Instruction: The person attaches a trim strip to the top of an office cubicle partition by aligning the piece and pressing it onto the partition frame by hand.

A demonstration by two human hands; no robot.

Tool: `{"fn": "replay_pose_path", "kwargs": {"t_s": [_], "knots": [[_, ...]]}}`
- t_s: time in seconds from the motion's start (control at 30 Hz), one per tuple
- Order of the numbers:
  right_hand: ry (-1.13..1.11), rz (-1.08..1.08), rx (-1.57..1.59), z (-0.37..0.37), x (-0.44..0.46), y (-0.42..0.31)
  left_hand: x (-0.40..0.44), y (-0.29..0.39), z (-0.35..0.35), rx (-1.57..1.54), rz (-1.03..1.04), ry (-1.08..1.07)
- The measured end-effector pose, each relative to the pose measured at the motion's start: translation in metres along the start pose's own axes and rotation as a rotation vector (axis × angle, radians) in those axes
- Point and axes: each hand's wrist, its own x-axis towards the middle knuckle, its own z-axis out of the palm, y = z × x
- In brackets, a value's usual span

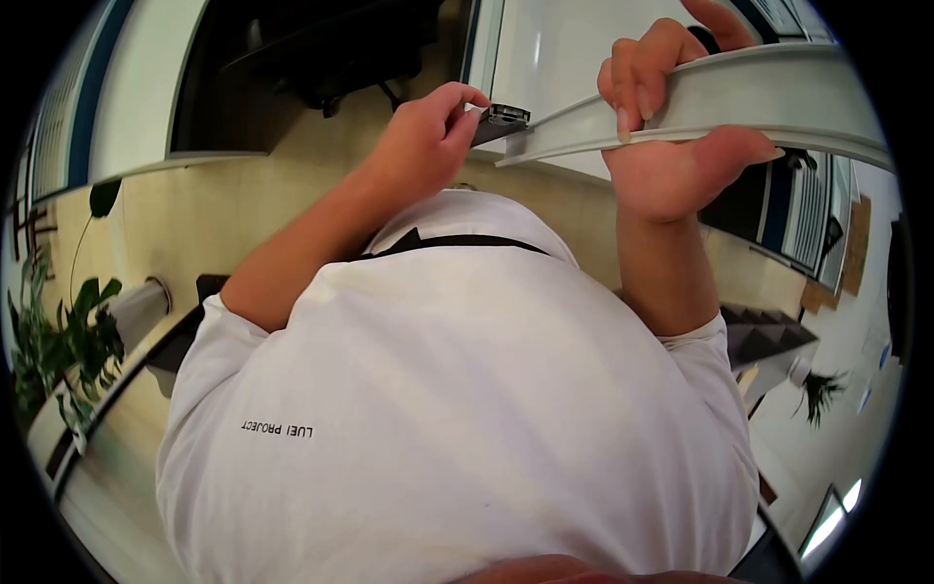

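My right hand (671, 146) grips a long white channel-shaped strip (759, 97) with raised edges, fingers curled over it and thumb along the near edge. The strip runs from the upper right and narrows toward the middle, its end close to my left hand. My left hand (438, 122) is closed in a pinch on a small dark object with a shiny end (506, 115); its exact kind is not clear. That object is beside the left end of the strip, and I cannot tell whether they touch.
A white surface (555, 49) lies beyond my hands. A dark chair (331, 58) stands at the upper left on a light wooden floor (302, 175). Leafy plants (88, 331) are at the left, with a white pot (141, 311). A smaller plant (822, 389) shows at the right.
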Motion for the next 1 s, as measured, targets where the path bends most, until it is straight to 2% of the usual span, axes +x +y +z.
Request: {"fn": "replay_pose_path", "kwargs": {"t_s": [0.1,0.3,0.4,0.47,0.5,0.57,0.63,0.7,0.83,0.93,1.0], "knots": [[-0.076,0.003,0.026,-0.002,0.001,-0.002,-0.005,0.003,0.020,-0.066,0.002,0.139],[0.001,0.130,0.222,0.006,0.001,-0.013,-0.026,0.005,0.050,-0.122,0.038,0.363],[-0.051,0.164,0.178,-0.012,0.007,-0.021,-0.036,0.005,0.054,-0.171,-0.059,0.365],[-0.086,0.165,0.176,-0.023,0.008,-0.018,-0.038,-0.004,0.062,-0.008,0.077,0.315],[-0.095,0.165,0.174,-0.027,0.006,-0.014,-0.037,-0.006,0.067,-0.011,0.075,0.316],[-0.118,0.125,0.172,-0.031,0.003,-0.008,-0.037,-0.006,0.081,0.326,0.207,0.298],[-0.136,0.095,0.175,-0.034,0.004,-0.002,-0.034,-0.004,0.094,0.331,0.162,0.266],[-0.173,0.037,0.121,-0.035,0.008,0.000,-0.025,-0.013,0.104,0.340,0.225,0.358],[-0.201,-0.009,0.081,-0.032,0.013,0.002,-0.016,-0.015,0.111,0.355,0.224,0.418],[-0.212,0.053,0.134,-0.027,0.016,0.003,-0.012,-0.015,0.112,0.369,0.256,0.463],[-0.219,0.038,0.127,-0.024,0.016,0.004,-0.012,-0.013,0.113,0.344,0.173,0.455]]}}
